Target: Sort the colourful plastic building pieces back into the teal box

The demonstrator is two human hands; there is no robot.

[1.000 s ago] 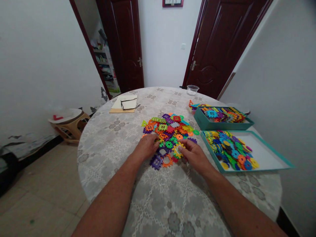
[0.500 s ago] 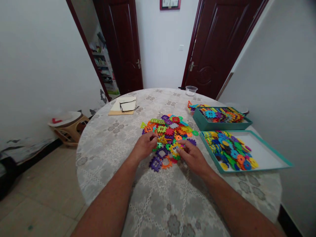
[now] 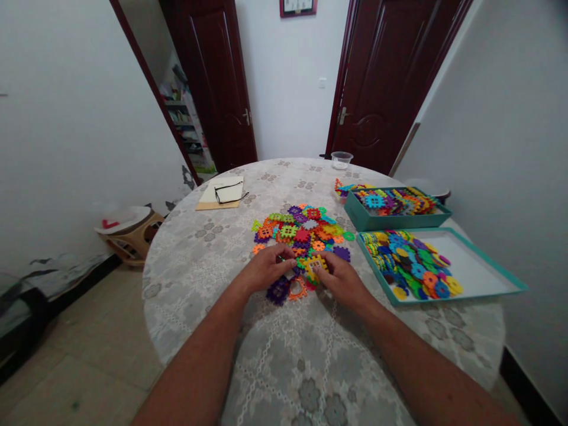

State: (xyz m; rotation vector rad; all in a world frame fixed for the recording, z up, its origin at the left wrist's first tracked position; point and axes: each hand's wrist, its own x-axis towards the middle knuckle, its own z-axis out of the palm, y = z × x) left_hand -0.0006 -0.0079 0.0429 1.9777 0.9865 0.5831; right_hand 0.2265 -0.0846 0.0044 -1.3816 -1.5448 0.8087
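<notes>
A pile of coloured plastic interlocking pieces (image 3: 306,228) lies in the middle of a round table (image 3: 222,248) with a patterned cloth. My left hand (image 3: 265,272) rests at the pile's near edge, fingers curled on a small green piece. Close to its right, my right hand (image 3: 338,279) pinches a yellow square piece (image 3: 314,265). A purple piece (image 3: 278,291) and an orange piece (image 3: 297,289) lie joined just in front of both hands.
Two teal trays hold more coloured pieces: a deep one (image 3: 368,220) at the back right and a flat one (image 3: 483,269) nearer. A notebook with glasses (image 3: 224,192) lies far left, a clear cup (image 3: 341,160) at the far edge. A stool (image 3: 128,231) stands left of the table.
My two hands have drawn closer together at the pile's near edge, the left one sliding right onto the small pieces. The camera tilted slightly.
</notes>
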